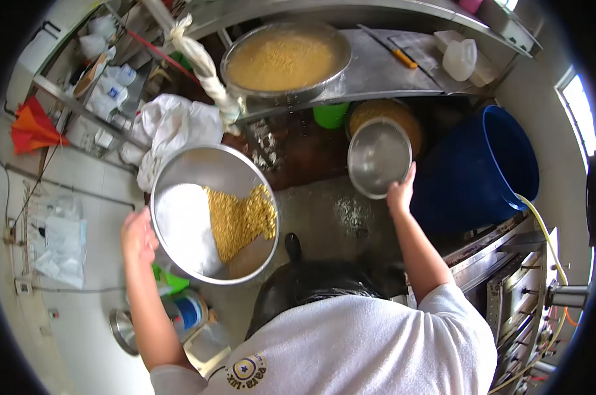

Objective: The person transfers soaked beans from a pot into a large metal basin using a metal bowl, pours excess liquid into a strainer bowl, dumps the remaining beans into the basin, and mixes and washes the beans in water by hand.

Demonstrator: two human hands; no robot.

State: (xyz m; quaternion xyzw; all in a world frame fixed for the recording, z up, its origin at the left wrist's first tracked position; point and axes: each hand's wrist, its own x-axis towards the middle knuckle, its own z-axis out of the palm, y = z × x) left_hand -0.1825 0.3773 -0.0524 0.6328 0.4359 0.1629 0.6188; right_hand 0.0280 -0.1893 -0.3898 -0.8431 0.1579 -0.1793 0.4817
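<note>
My left hand [139, 237] is closed on the rim of a large metal bowl [250, 253], tilted at my left. Yellow kernels [239, 222] lie along one side inside it, beside a bright white area that could be glare or a white material; I cannot tell which. My right hand [401, 193] grips the edge of a smaller metal bowl [379, 158], which shows no contents and is slightly blurred. Behind that small bowl, partly hidden by it, a wide basin [413, 125] of yellow kernels stands under the steel table.
On the steel table [370, 72] sits a big basin of kernels in cloudy liquid [288, 59], near an orange-handled tool [404, 58] and a white jug [460, 60]. A blue barrel [456, 168] stands at right, a green container [331, 115] below the table, white sacks [176, 128] at left.
</note>
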